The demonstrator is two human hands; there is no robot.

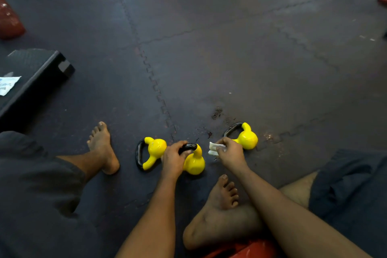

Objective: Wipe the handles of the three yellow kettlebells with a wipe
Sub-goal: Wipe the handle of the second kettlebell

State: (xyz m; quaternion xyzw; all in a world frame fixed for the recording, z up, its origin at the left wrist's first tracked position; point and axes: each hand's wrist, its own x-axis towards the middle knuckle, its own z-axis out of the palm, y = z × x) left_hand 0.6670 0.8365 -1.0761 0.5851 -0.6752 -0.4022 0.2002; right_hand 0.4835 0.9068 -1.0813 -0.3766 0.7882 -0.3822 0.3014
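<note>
Three yellow kettlebells with black handles sit on the dark floor mat in front of me. The left kettlebell (154,152) lies on its side, handle pointing left. My left hand (174,159) grips the black handle of the middle kettlebell (194,163). The right kettlebell (247,138) lies tilted with its handle toward the far left. My right hand (230,154) pinches a crumpled white wipe (213,148) just to the right of the middle kettlebell's handle, in front of the right kettlebell and hiding part of it.
My bare feet (103,148) (222,197) rest on the mat beside the kettlebells. A black step platform (39,73) with a white wipe packet (8,85) on it stands at the left. Red equipment (9,21) sits at the far left.
</note>
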